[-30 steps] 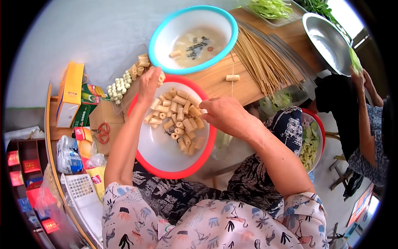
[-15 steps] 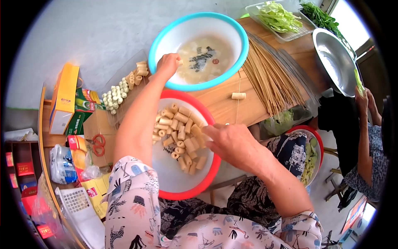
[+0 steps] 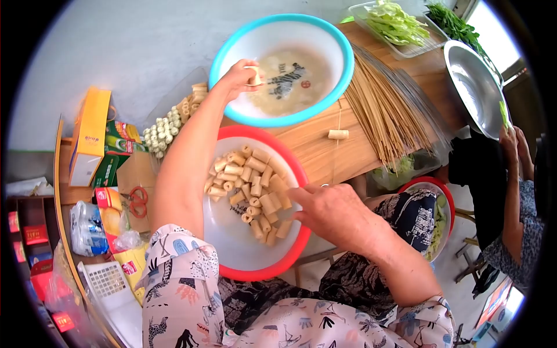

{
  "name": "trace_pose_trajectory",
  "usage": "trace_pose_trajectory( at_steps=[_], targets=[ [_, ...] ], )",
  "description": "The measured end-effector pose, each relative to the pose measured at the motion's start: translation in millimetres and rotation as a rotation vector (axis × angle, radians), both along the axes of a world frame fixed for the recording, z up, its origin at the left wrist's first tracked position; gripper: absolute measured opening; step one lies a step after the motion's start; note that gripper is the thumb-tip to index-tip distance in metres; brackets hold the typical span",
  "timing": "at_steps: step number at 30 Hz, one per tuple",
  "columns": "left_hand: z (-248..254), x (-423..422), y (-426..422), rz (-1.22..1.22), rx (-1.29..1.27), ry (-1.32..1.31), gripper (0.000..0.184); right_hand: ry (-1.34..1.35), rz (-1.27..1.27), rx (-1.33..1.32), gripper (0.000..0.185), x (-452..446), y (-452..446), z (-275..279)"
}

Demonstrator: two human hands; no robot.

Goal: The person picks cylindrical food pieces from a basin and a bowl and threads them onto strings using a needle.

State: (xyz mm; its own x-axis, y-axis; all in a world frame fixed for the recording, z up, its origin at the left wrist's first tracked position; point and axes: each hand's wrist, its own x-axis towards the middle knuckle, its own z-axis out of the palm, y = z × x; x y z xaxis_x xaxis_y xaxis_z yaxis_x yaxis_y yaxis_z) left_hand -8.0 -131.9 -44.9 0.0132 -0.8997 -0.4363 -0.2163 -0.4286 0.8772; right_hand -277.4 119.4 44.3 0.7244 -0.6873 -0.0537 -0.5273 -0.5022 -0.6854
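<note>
My left hand (image 3: 242, 78) is over the left side of the blue-rimmed basin (image 3: 346, 75), its fingers closed on a pale tan roll (image 3: 254, 75). Cloudy liquid lies in that basin. My right hand (image 3: 331, 210) is at the right rim of the red-rimmed basin (image 3: 264, 274), fingers bent around a tan roll (image 3: 279, 188) beside the heap of short hollow rolls (image 3: 255, 180). A thin skewer (image 3: 339, 119) with one roll (image 3: 338, 134) on it lies on the wooden table (image 3: 307, 148).
Loose skewers (image 3: 389, 110) fan across the table, right of the blue-rimmed basin. Filled skewers (image 3: 162, 133) lie at left, near boxes (image 3: 90, 136) and red scissors (image 3: 138, 202). A metal bowl (image 3: 476, 87) and a co-worker's hands (image 3: 513, 145) are at right, with leafy greens (image 3: 397, 24) behind.
My left hand has moved from above the red-rimmed basin's upper left edge to inside the blue-rimmed basin, carrying a roll. My right hand has stayed by the red rim. The view has shifted slightly.
</note>
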Motion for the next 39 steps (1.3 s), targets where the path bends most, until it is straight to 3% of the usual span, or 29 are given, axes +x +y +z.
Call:
trace_pose_trajectory(
  at_steps=[1, 3, 7, 9, 10, 12, 14, 15, 17, 18, 21, 26, 28, 32, 34, 35, 37, 39],
  targets=[
    [10, 0, 4, 0.016, -0.005, -0.004, 0.014, 0.027, -0.004, 0.015, 0.032, 1, 0, 1],
    [27, -2, 8, -0.005, -0.008, 0.442, 0.017, 0.050, 0.003, 0.031, 0.032, 1, 3, 1],
    [50, 16, 9, -0.007, -0.047, 0.506, 0.024, 0.094, 0.015, 0.057, 0.033, 0, 5, -2],
    [54, 41, 19, 0.181, -0.271, 0.272, 0.019, 0.142, 0.008, 0.064, 0.034, -1, 4, -2],
    [51, 52, 27, 0.268, -0.304, 0.221, 0.017, 0.141, 0.011, 0.059, 0.034, -1, 3, -1],
    [42, 75, 44, 0.374, -0.255, -0.146, 0.012, 0.147, 0.000, 0.041, 0.035, -2, 3, 1],
    [16, 105, 50, 0.305, -0.091, -0.425, 0.011, 0.149, 0.003, 0.036, 0.035, -2, 3, 2],
    [8, 108, 52, 0.308, -0.089, -0.425, 0.011, 0.153, 0.005, 0.034, 0.035, -1, 3, 2],
    [-10, 114, 55, 0.191, 0.009, -0.743, 0.016, 0.141, 0.016, 0.050, 0.035, 2, 4, 3],
    [-16, 111, 54, 0.190, 0.013, -0.736, 0.016, 0.128, 0.024, 0.063, 0.034, 3, 3, 3],
    [-35, 100, 49, -0.056, -0.075, -1.247, 0.022, 0.125, 0.029, 0.102, 0.034, 7, 2, 4],
    [-69, 106, 31, 0.054, 0.031, -1.324, 0.032, 0.128, 0.040, 0.070, 0.034, 8, 2, 1],
    [-38, 81, 45, 0.018, 0.034, -1.268, 0.032, 0.126, 0.040, 0.096, 0.034, 7, 2, 1],
    [-47, 125, 46, 0.040, -0.105, -1.129, 0.040, 0.094, 0.054, 0.059, 0.034, 7, 3, 3],
    [-27, 132, 57, 0.437, 0.018, -0.214, 0.037, 0.102, 0.059, 0.053, 0.034, 4, 5, 5],
    [-16, 137, 65, 0.437, 0.011, -0.222, 0.037, 0.114, 0.057, 0.060, 0.034, 3, 5, 4],
    [6, 143, 81, 0.388, -0.070, 0.488, 0.026, 0.118, 0.058, 0.058, 0.034, 3, 6, 3],
    [24, 129, 83, 0.403, -0.102, 0.594, 0.021, 0.132, 0.042, 0.083, 0.034, 1, 7, 3]
  ],
)
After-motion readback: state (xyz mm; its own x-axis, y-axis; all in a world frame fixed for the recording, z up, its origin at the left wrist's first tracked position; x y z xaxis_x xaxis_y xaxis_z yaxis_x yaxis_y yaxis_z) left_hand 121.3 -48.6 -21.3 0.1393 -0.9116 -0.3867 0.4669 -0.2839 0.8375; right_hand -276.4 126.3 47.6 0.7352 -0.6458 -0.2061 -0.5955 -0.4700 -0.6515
